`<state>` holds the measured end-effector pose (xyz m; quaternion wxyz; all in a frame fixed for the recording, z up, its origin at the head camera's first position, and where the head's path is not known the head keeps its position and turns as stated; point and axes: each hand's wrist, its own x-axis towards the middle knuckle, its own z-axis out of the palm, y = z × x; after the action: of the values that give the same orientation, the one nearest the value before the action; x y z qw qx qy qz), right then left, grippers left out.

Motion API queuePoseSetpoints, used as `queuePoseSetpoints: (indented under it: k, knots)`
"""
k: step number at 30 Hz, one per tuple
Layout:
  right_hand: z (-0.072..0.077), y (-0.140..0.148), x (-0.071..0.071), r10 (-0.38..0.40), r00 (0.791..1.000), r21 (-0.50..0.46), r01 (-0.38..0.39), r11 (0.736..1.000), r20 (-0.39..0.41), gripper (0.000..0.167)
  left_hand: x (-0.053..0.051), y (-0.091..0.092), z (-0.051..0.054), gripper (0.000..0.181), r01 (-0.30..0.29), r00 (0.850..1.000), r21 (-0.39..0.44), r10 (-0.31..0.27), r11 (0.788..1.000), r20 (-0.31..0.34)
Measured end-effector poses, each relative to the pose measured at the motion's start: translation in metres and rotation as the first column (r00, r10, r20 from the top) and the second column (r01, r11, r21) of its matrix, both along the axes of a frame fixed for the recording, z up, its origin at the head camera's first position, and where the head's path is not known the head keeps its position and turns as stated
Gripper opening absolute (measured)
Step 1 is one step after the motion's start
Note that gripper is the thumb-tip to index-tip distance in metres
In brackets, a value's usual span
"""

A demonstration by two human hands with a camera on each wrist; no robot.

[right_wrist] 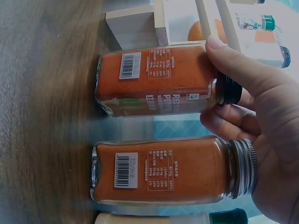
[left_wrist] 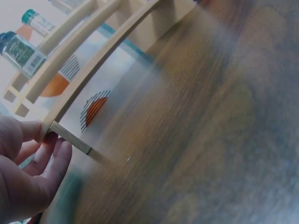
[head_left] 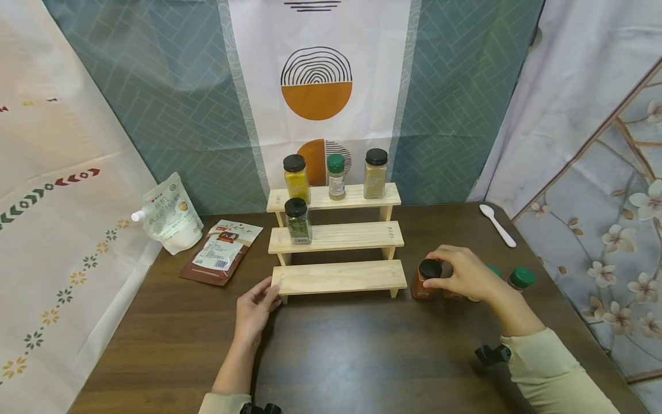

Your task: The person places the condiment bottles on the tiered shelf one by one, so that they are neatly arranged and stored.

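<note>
A three-tier wooden spice rack (head_left: 338,278) stands near the back of the table. With thumb and fingers, my left hand (head_left: 254,307) pinches the left end of its lowest step, which bears no jars. Right of the rack, my right hand (head_left: 462,273) grips a spice jar of red powder (right_wrist: 154,81) near its black lid (head_left: 430,268). Its base appears to be at the table. Beside it is a second jar of orange-red powder (right_wrist: 163,170), with a silvery lid; in the head view my hand mostly hides it.
Three jars, yellow (head_left: 297,179), green-lidded (head_left: 336,177) and beige (head_left: 375,173), stand on the top step; a green herb jar (head_left: 298,221) on the middle one. Pouches (head_left: 173,215) (head_left: 222,252) lie left. Green-lidded jars (head_left: 521,278) and a white spoon (head_left: 497,226) are right.
</note>
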<state>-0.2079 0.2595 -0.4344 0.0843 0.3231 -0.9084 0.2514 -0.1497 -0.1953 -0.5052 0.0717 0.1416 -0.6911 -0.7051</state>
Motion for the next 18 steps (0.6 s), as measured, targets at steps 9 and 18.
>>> queuePoseSetpoints:
  k: [9, 18]
  knots:
    - [0.003, 0.001, 0.002, 0.005, 0.996, -0.040, -0.008, 0.999, -0.094, 0.040, 0.002, 0.000, -0.001, 0.037, -0.004, 1.000, 0.001, 0.004, 1.000, -0.020]
    - [0.031, -0.005, -0.004, 0.012, 0.985, -0.126, -0.034, 0.991, -0.169, 0.041, 0.003, 0.001, 0.003, 0.040, 0.010, 1.000, 0.007, -0.010, 1.000, 0.001]
